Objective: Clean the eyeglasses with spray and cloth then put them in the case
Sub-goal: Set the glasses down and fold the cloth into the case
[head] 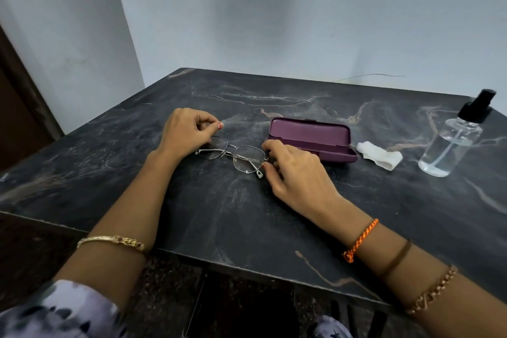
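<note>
Thin metal-framed eyeglasses (236,155) lie folded on the dark marble table (219,214), between my two hands. My left hand (186,132) pinches the frame's left end. At the frame's right end my right hand (296,173) has its fingertips closed on the hinge. A purple glasses case (312,137) lies shut just behind my right hand. To the right of the case lies a crumpled white cloth (380,156), and further right stands a clear spray bottle (452,143) with a black nozzle.
The table's front edge (247,269) runs close to my forearms. A pale wall (274,22) stands behind the table, and a dark door frame (22,107) is at the far left.
</note>
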A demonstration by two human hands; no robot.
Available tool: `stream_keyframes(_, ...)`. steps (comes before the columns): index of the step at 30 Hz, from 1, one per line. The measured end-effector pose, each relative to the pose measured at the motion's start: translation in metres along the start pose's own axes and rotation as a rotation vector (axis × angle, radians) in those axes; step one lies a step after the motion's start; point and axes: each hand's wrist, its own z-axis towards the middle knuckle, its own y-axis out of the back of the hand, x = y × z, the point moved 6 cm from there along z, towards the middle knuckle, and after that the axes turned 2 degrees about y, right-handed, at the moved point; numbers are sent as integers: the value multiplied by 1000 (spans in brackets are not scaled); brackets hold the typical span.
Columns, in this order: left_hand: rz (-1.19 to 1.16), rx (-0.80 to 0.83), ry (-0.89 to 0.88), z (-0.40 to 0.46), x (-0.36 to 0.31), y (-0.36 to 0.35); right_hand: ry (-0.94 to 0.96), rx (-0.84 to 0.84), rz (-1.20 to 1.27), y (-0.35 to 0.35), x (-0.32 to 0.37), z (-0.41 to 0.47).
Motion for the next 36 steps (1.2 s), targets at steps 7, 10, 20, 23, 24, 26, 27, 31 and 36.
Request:
stream_keyframes(7,63,-260,-111,-9,-20,13,187,-210,-91,26,17,-5)
stream_keyframes(10,-57,-369,-148,-14,-36,16,404,-464,-144,43,19,-12)
stream_keyframes(20,-339,-446,-92,-37,-126,-33,-123,-805,24,87,-78,-37)
stream_keyframes(23,-169,-298,-240,-49,-147,-53,-266,-681,-85,84,-101,-46)
stream_keyframes(24,-122,-246,-274,-53,-150,-58,-334,-629,-76,82,-109,-49)
stream_keyframes(26,-58,-164,-305,-60,-153,-66,-475,-512,-21,76,-128,-53)
stream_keyframes(27,-32,-136,-316,-62,-153,-69,-539,-452,-3,73,-136,-55)
stream_keyframes(31,37,-72,-335,-64,-156,-75,-636,-252,-75,66,-148,-54)
stream_keyframes(36,22,-48,-304,-61,-153,-78,-610,-151,-252,63,-147,-48)
